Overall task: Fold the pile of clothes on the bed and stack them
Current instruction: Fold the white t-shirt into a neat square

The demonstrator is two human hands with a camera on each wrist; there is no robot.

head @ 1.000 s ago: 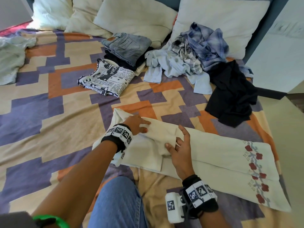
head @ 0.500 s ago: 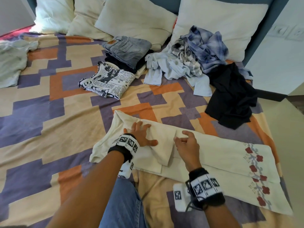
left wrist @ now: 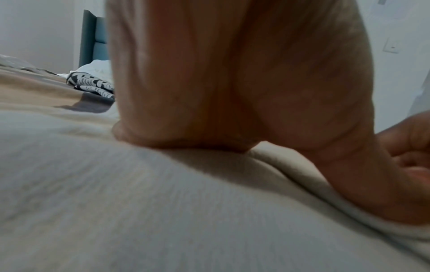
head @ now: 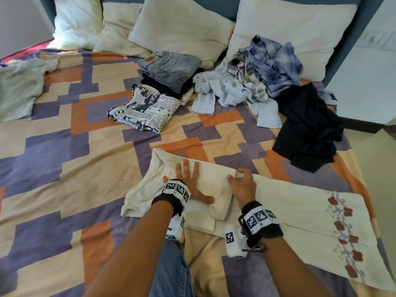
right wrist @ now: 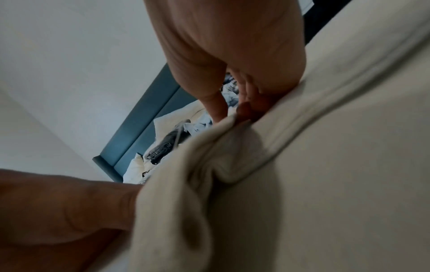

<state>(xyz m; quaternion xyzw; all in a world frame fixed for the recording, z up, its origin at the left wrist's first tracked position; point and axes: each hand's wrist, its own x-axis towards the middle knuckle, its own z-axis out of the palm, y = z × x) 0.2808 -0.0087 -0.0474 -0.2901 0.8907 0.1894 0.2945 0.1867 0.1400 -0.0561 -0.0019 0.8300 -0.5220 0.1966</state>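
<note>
our left hand (head: pixel 188 185) lies flat with fingers spread on the folded-over part of the cream garment (head: pixel 278 202), palm pressing the cloth down; in the left wrist view the heel of the hand (left wrist: pixel 232 92) sits right on the fabric (left wrist: pixel 163 202). our right hand (head: pixel 243 185) is just beside it, at the edge of that folded flap, fingers curled and pinching a bunched ridge of the cream cloth (right wrist: pixel 232 165), which the right wrist view shows gathered between the fingertips (right wrist: pixel 246 108).

the cream garment is spread on the near part of the bed (head: pixel 64 168), under both hands. its long axis runs from upper left to lower right across our view, the end with the red flower trim (head: pixel 342 228) pointing lower right, toward the bed's right edge.

farther up the bed lie a folded newspaper-print top (head: pixel 145 110), folded grey jeans (head: pixel 171 69) stacked on dark clothes just behind it, and to the right a loose heap: a pale blue shirt (head: pixel 222 93), a blue plaid shirt (head: pixel 276 61) and a black garment (head: pixel 308 129).

on the newspaper-print top we can read "is the"; the rest is too small. the jeans carry a brown patch whose writing we cannot make out.
</note>
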